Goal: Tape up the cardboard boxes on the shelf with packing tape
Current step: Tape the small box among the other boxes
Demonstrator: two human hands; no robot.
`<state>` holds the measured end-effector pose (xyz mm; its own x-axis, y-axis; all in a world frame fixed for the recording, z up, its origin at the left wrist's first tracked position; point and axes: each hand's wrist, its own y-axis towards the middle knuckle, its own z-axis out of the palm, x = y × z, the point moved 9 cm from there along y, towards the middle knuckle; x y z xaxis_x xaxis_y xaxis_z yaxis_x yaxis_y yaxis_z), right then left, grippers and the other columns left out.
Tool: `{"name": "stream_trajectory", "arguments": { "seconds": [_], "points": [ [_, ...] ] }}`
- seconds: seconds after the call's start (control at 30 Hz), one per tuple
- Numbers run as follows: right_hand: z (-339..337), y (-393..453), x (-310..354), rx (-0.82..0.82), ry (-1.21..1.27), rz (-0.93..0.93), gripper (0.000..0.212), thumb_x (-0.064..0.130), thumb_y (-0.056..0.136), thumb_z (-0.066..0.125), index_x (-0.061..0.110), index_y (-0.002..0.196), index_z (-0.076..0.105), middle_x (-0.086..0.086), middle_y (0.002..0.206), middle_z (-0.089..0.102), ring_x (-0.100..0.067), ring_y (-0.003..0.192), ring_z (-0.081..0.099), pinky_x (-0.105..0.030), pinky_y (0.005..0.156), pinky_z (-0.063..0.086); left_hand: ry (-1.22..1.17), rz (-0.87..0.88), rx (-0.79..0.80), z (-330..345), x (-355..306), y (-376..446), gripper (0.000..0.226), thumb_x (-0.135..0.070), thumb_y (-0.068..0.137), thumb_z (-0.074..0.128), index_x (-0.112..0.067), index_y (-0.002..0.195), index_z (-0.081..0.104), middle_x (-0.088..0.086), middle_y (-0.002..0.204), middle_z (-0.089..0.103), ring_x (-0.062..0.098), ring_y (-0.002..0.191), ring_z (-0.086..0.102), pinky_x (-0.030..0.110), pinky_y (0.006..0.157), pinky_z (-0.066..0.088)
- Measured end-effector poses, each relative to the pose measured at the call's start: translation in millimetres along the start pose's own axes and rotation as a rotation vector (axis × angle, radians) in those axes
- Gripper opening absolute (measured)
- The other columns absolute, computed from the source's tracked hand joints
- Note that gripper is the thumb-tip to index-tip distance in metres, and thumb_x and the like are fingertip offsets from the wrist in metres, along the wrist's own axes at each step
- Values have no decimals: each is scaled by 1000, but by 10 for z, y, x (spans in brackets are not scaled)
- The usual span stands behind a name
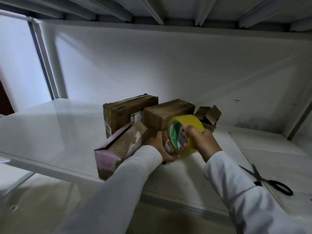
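Yellow tape roll [187, 132] is gripped by right hand [200, 141], fingers through its core, against front box [121, 146] (pink-ended). Left hand [162, 147] clasps that box's near end. Further boxes [131, 112] stand behind it; scissors [268, 179] lie well right, all on the shelf [50, 125]

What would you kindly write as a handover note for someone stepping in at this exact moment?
Left hand grips the end of the front box, which lies at the shelf edge.
Right hand holds the yellow tape roll against that end, fingers through its core.
Behind stand two closed boxes and an open box. Scissors lie on the right.
Done: cannot tell.
Left: tape the front box, then the open one.
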<state>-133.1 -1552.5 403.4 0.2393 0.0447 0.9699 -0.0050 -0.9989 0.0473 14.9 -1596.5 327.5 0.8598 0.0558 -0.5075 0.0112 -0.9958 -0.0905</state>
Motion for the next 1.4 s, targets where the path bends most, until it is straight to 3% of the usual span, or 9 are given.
{"name": "stream_trajectory", "arguments": {
  "seconds": [0.07, 0.23, 0.33, 0.5, 0.63, 0.9, 1.0, 1.23, 1.4],
  "points": [
    [-39, -34, -52, 13, 31, -3, 79, 60, 45, 63, 17, 111, 62, -6, 103, 66, -24, 94, 62, -37, 85, 51, 1, 5, 12, 6, -7, 8, 95, -47, 61, 82, -26, 134, 25, 5, 133, 47, 29, 122, 47, 44, 103, 42],
    [-64, -14, -61, 64, 3, 20, 41, 50, 66, 67, 22, 96, 62, -7, 103, 66, -22, 92, 61, -37, 87, 50, -5, 30, 10, -4, -58, -27, 92, -43, 63, 83, -25, 133, 26, 3, 132, 48, 28, 122, 49, 43, 102, 43],
    [-50, -13, -31, 76, -78, 57, 55, 57, 68, 66, 19, 107, 59, -6, 108, 62, -23, 97, 59, -40, 92, 48, -19, 42, 1, -2, -76, -42, 90, -41, 63, 82, -25, 132, 27, 3, 131, 48, 28, 122, 48, 43, 103, 43],
    [-10, -54, 13, 186, -258, 71, 22, 45, 83, 61, 26, 87, 51, 0, 96, 56, -18, 88, 54, -36, 89, 46, -139, -45, 14, 1, 69, -26, 103, -47, 65, 80, -25, 143, 18, 7, 145, 37, 30, 132, 39, 42, 110, 34],
    [-33, -233, -440, 230, -315, 166, 50, 42, 85, 60, 21, 128, 46, 0, 110, 54, -21, 101, 53, -31, 87, 42, -213, -86, 29, 69, 155, 17, 109, -57, 64, 78, -27, 147, 13, 4, 149, 36, 29, 135, 37, 44, 112, 32],
    [47, -141, -503, 225, -273, 137, 43, 46, 83, 62, 33, 117, 39, 2, 114, 52, -22, 104, 52, -33, 90, 43, -303, -128, 0, 66, 193, -19, 108, -51, 69, 78, -24, 149, 11, 5, 153, 27, 28, 141, 27, 42, 115, 26],
    [-12, -108, -484, 227, -264, 150, 62, 52, 73, 67, 27, 125, 45, 0, 113, 56, -23, 102, 54, -33, 89, 44, -300, -160, 17, 47, 175, -28, 112, -54, 67, 77, -22, 150, 10, 5, 155, 24, 28, 142, 25, 40, 116, 23],
    [-257, 51, 118, 248, -193, 92, 28, 47, 79, 64, 20, 74, 66, -2, 68, 66, -16, 62, 63, -25, 56, 48, -535, -135, 197, 416, -94, -169, 127, -32, 74, 78, -15, 146, -25, 10, 158, 8, 32, 144, 15, 42, 117, 19],
    [-10, -57, 125, 567, -139, 198, 33, 47, 64, 63, 15, 55, 68, -3, 56, 62, -13, 48, 59, -27, 56, 51, -576, -164, 312, 520, -31, -168, 92, -33, 84, 69, -12, 151, 9, 8, 153, 28, 27, 138, 31, 37, 114, 26]
  ]
}}
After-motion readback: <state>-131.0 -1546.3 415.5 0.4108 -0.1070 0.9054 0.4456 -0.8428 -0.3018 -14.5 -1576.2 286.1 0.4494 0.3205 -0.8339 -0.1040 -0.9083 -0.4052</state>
